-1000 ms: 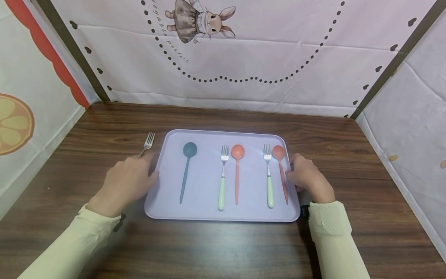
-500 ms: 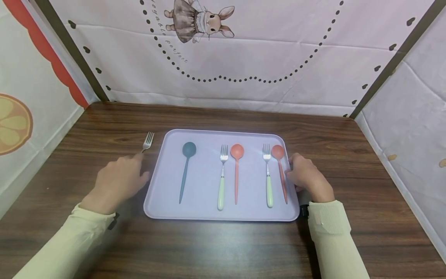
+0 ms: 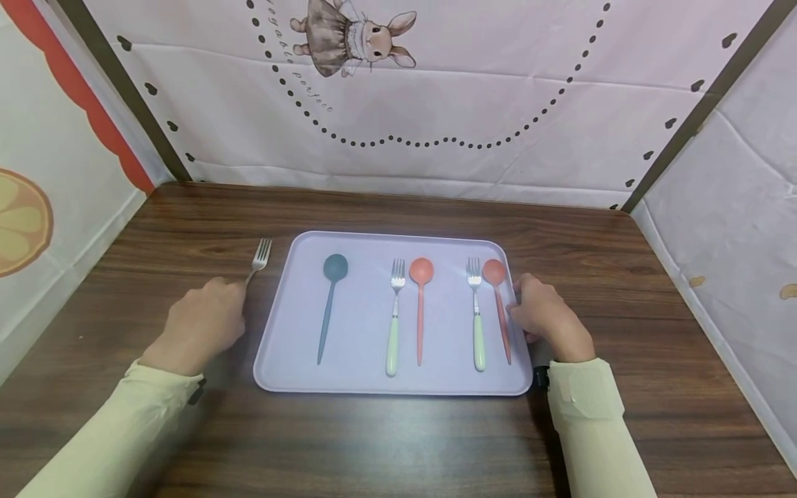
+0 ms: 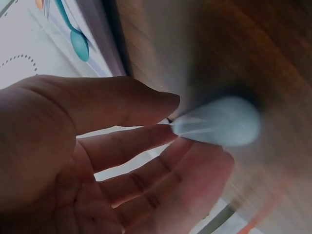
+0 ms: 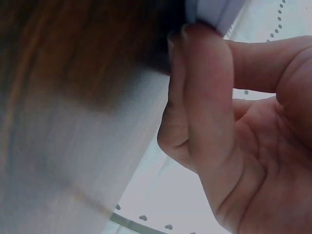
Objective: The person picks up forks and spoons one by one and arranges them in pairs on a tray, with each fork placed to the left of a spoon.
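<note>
In the head view my left hand (image 3: 202, 324) is on the left of the table, gripping a fork (image 3: 261, 255) whose metal tines point away from me. The fork's pale handle end (image 4: 222, 122) sticks out past the thumb and fingers in the left wrist view. Beside it lies a lilac tray (image 3: 361, 382). My right hand (image 3: 549, 315) pinches the tray's right edge (image 5: 214, 10) between thumb and fingers. On the tray are a teal spoon (image 3: 335, 268), two forks with light green handles (image 3: 392, 346) (image 3: 479, 342) and two coral spoons (image 3: 420, 271) (image 3: 495, 272).
The dark wood table (image 3: 398, 443) extends on all sides of the tray. A printed pink cloth (image 3: 461, 104) stands along the back, with white cloth walls (image 3: 716, 207) at the right and left.
My left hand has drawn a little to the left, away from the tray. Its thumb, spread out before, has closed in on the fork. My right hand stays at the tray edge.
</note>
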`<state>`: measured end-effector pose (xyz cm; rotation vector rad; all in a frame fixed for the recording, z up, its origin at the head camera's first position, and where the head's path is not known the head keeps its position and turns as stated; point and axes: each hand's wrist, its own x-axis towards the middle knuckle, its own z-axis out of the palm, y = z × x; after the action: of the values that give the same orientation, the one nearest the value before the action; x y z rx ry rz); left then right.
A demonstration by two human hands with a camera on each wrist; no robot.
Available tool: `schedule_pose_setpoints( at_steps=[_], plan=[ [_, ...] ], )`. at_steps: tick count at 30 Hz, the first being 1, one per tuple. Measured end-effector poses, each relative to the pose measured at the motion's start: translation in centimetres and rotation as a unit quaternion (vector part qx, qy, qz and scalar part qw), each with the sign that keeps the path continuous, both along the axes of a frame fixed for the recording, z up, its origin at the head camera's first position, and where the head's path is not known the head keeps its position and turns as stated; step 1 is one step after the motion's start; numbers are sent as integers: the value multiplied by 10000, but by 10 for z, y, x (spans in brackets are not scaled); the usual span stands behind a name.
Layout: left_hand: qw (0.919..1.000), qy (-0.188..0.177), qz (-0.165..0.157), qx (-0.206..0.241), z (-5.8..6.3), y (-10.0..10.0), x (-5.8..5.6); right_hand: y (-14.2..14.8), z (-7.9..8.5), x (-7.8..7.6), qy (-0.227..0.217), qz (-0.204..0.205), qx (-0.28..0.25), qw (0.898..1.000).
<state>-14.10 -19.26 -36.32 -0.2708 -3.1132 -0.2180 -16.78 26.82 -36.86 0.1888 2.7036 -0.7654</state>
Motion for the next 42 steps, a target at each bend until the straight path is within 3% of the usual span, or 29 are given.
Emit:
schedule_pose_setpoints(
  at_steps=[11,24,42],
  plan=[
    [9999,142,-59,76,-4,0,1,-2,-1,-1,86,87,-7,9999],
    [9984,371,-196,380,5,15,2,1,-2,-1,155,141,-66,9998],
    [9991,-10,-149,394,12,38,8,3,0,1,116,106,-50,9999]
  ],
)
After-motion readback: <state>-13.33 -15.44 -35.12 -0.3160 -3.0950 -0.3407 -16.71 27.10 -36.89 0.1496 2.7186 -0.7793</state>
